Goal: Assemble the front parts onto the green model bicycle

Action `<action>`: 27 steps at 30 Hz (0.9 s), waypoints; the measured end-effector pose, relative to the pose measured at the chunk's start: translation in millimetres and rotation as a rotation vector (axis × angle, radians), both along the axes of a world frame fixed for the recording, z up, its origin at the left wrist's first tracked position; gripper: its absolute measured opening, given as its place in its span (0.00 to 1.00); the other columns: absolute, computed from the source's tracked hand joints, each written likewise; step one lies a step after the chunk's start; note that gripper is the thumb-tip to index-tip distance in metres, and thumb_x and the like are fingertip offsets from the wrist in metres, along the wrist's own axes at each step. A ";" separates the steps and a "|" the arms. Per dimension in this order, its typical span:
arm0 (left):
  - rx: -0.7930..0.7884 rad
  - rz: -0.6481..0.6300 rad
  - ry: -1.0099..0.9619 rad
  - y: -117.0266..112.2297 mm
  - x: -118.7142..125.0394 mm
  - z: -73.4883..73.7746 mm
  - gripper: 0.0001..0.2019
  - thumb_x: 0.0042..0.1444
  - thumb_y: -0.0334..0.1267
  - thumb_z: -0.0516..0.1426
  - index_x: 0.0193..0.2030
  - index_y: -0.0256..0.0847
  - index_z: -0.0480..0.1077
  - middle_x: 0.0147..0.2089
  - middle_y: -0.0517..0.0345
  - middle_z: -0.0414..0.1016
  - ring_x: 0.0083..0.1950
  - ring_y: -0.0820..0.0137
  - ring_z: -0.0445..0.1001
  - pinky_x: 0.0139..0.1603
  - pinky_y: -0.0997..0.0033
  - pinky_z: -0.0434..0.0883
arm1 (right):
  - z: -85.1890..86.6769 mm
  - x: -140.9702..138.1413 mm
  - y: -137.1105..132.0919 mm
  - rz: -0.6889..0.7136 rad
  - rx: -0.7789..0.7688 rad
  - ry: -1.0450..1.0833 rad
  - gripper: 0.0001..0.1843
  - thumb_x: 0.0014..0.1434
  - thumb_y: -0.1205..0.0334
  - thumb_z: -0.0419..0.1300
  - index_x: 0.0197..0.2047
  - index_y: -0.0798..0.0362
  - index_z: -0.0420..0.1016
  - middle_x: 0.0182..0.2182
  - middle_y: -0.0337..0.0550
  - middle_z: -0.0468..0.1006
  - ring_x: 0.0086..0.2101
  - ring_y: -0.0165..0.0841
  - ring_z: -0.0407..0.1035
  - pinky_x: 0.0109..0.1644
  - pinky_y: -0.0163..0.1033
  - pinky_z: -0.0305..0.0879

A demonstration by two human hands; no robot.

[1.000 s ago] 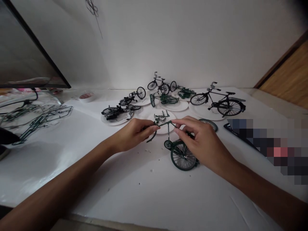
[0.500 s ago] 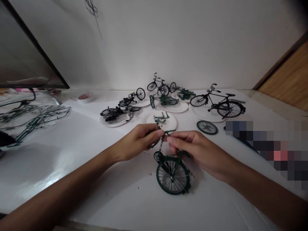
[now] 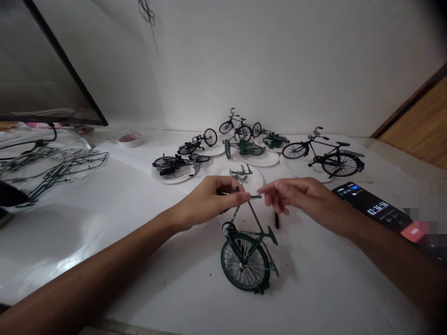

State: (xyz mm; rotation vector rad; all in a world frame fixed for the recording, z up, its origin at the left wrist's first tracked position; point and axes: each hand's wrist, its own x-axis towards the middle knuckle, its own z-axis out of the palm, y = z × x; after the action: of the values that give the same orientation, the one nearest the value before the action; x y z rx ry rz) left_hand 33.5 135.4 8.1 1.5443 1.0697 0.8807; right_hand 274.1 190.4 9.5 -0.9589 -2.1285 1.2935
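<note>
Seven model bicycles [image 3: 246, 263], complete or partial, and six paper plates [image 3: 268, 160] are present. Also present: one smartphone [image 3: 372, 207], one tape roll [image 3: 129, 138], one left hand [image 3: 209, 202], one right hand [image 3: 300, 195].

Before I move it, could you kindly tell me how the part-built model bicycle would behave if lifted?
The part-built model bicycle will probably feel stiff but delicate, since its frame struts are thin. Its spoked wheel looks likely to roll or swing. Held only at the top by the left hand, it may tip sideways.
</note>
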 end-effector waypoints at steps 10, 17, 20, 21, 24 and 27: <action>-0.058 -0.338 0.016 10.9 -27.3 3.9 0.14 0.57 0.47 0.62 0.34 0.37 0.71 0.26 0.64 0.62 0.26 0.78 0.58 0.26 0.76 0.55 | 0.6 -62.9 56.0 -0.073 0.776 -0.513 0.13 0.63 0.65 0.56 0.48 0.56 0.79 0.46 0.51 0.81 0.46 0.42 0.73 0.46 0.43 0.66; -0.012 -0.316 -0.007 14.0 -30.8 -1.2 0.13 0.57 0.46 0.61 0.34 0.38 0.69 0.27 0.65 0.59 0.26 0.77 0.56 0.26 0.74 0.54 | -4.9 -81.0 65.1 -0.113 0.809 -0.544 0.10 0.59 0.71 0.57 0.39 0.56 0.80 0.39 0.50 0.80 0.39 0.40 0.73 0.42 0.42 0.66; 0.035 -0.246 0.003 14.5 -29.9 -0.6 0.14 0.57 0.48 0.60 0.34 0.38 0.69 0.28 0.64 0.59 0.27 0.77 0.55 0.26 0.74 0.54 | 5.5 -60.8 51.9 -0.093 0.845 -0.393 0.11 0.64 0.65 0.55 0.44 0.55 0.78 0.42 0.50 0.77 0.41 0.38 0.72 0.43 0.41 0.66; 0.050 -0.210 0.003 14.6 -28.7 -0.9 0.14 0.57 0.48 0.60 0.34 0.37 0.69 0.28 0.64 0.59 0.27 0.77 0.55 0.26 0.74 0.54 | 9.8 -51.3 45.8 -0.044 0.851 -0.332 0.11 0.66 0.63 0.53 0.45 0.53 0.77 0.44 0.49 0.76 0.42 0.38 0.72 0.44 0.41 0.66; 0.093 -0.128 -0.019 14.9 -23.0 -3.7 0.14 0.58 0.47 0.60 0.33 0.36 0.69 0.28 0.63 0.61 0.28 0.77 0.57 0.28 0.75 0.55 | 20.3 -22.6 24.9 -0.042 0.819 -0.226 0.11 0.67 0.56 0.54 0.45 0.49 0.75 0.44 0.48 0.76 0.45 0.40 0.71 0.48 0.44 0.64; 0.134 -0.077 -0.018 14.3 -16.8 -7.1 0.13 0.58 0.45 0.60 0.34 0.36 0.70 0.29 0.62 0.63 0.29 0.77 0.59 0.29 0.75 0.56 | 23.2 -6.0 5.1 -0.123 0.525 -0.214 0.11 0.65 0.51 0.57 0.43 0.46 0.76 0.37 0.45 0.78 0.37 0.38 0.71 0.41 0.42 0.65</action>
State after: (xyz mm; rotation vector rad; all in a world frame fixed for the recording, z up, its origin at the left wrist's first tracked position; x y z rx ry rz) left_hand 16.8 149.8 1.0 1.6738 0.9483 0.9269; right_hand 268.0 195.5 32.7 -1.0037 -2.3501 0.5405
